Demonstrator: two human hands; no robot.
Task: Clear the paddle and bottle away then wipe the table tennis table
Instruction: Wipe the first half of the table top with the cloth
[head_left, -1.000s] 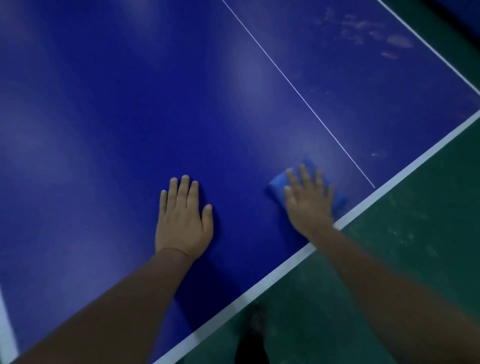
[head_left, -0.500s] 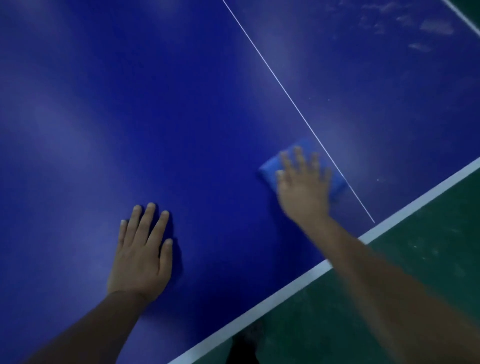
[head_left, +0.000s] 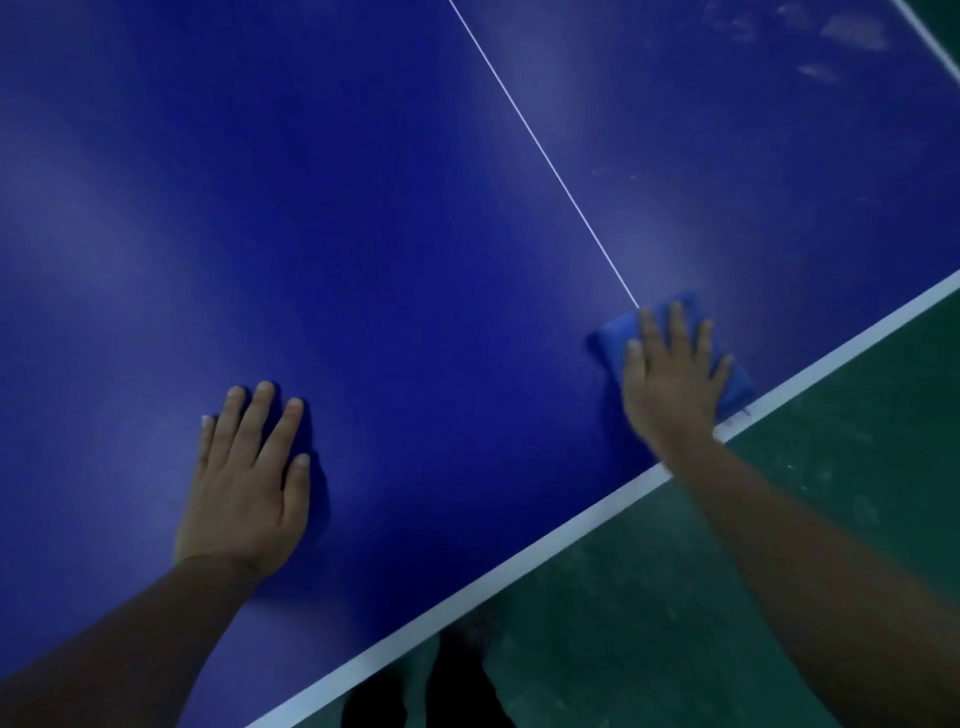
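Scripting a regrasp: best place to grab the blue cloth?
Take the blue cloth by its far-left corner, from above. It lies flat, folded, pinned under the flat right hand; that corner is exposed, while the near end sits at the table edge.

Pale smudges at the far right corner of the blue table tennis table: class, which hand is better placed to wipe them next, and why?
The right hand. It presses flat on the folded blue cloth, on the side where the pale smudges lie. The left hand rests bare on the blue table tennis table, farther away.
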